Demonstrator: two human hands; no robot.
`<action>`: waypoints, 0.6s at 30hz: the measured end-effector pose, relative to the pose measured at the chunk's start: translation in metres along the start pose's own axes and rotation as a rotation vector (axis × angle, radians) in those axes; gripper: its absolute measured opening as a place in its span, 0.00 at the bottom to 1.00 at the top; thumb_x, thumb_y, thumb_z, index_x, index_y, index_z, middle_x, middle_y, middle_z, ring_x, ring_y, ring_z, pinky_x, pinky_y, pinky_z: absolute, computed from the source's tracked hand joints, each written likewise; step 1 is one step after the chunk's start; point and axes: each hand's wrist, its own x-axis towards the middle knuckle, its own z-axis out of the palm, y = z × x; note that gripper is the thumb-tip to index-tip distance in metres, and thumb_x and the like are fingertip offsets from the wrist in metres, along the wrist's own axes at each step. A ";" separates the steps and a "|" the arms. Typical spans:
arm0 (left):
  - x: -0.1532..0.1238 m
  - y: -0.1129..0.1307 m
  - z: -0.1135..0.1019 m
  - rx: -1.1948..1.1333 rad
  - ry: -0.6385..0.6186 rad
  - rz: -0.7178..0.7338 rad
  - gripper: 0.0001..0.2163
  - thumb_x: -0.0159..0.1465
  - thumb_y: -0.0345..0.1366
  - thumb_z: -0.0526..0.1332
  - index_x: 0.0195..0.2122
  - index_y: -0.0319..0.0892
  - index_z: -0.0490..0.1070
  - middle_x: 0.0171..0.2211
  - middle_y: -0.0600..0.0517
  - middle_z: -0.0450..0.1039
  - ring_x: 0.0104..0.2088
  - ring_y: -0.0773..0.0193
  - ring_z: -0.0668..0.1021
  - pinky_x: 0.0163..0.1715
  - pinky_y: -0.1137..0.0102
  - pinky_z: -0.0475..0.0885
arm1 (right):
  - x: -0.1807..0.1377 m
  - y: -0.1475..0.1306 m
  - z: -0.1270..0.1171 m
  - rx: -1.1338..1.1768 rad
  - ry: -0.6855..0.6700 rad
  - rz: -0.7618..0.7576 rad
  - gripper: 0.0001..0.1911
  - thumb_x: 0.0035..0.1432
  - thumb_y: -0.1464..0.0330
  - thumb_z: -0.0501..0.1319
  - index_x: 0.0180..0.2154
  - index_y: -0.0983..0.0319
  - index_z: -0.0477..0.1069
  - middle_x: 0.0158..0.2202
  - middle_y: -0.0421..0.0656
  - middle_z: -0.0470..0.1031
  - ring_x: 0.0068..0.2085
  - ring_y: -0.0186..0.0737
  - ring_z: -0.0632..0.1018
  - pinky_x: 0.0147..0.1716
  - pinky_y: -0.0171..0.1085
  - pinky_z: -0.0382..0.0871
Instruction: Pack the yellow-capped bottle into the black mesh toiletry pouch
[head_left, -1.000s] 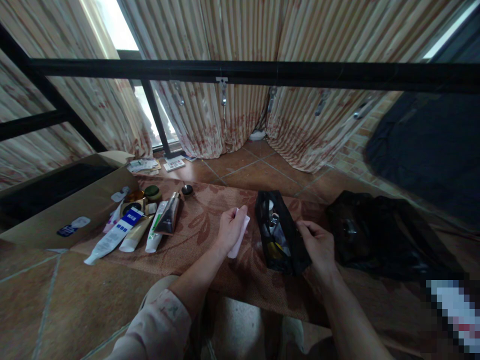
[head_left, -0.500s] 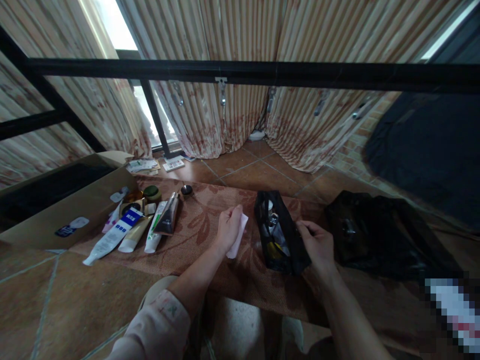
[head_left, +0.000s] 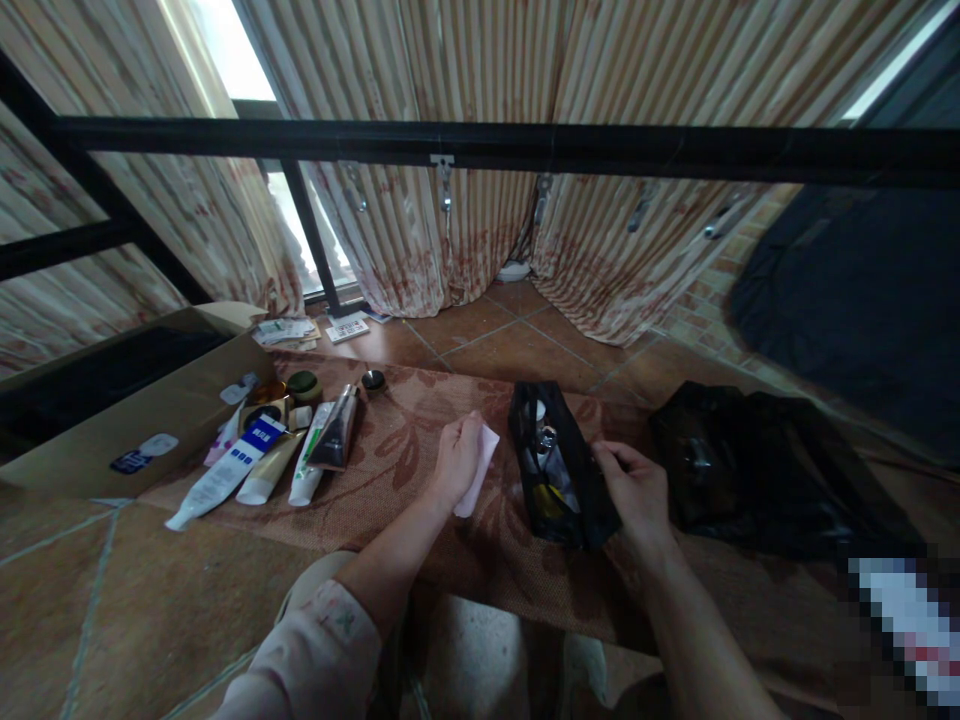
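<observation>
My left hand (head_left: 459, 462) is closed around a flat pale pink item (head_left: 480, 478), held just left of a black pouch (head_left: 592, 498). What kind of item it is, I cannot make out. The pouch lies open on a reddish-brown patterned cloth (head_left: 409, 450). Inside it show a shiny silver round piece (head_left: 547, 438), something white and something yellow. With fingertips pinched together, my right hand (head_left: 636, 488) grips the pouch's right edge.
On the left lie several squeeze tubes (head_left: 262, 432) and jars (head_left: 303, 384), beside a cardboard box (head_left: 180, 420). A small dark lid (head_left: 373, 380) sits behind them. Black plastic bags (head_left: 787, 470) lie at right. A dark metal bar (head_left: 487, 142) crosses before the curtains.
My left hand has shifted very slightly, and a little more of the pink item's upper end shows. My right hand and the pouch have stayed put.
</observation>
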 end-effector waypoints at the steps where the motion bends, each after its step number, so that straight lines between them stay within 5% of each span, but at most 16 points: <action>1: 0.000 0.000 0.000 0.003 0.004 -0.005 0.17 0.61 0.47 0.51 0.20 0.42 0.60 0.13 0.58 0.59 0.13 0.68 0.66 0.11 0.75 0.62 | 0.000 0.000 0.000 0.005 -0.002 0.004 0.19 0.46 0.54 0.62 0.30 0.64 0.77 0.22 0.41 0.75 0.24 0.37 0.73 0.23 0.33 0.63; 18: -0.002 0.001 -0.002 -0.015 -0.026 0.030 0.12 0.56 0.41 0.50 0.19 0.41 0.64 0.16 0.57 0.60 0.16 0.69 0.66 0.12 0.75 0.65 | -0.001 -0.005 -0.001 -0.020 0.006 -0.016 0.18 0.46 0.55 0.62 0.29 0.64 0.78 0.24 0.42 0.76 0.25 0.38 0.74 0.24 0.33 0.64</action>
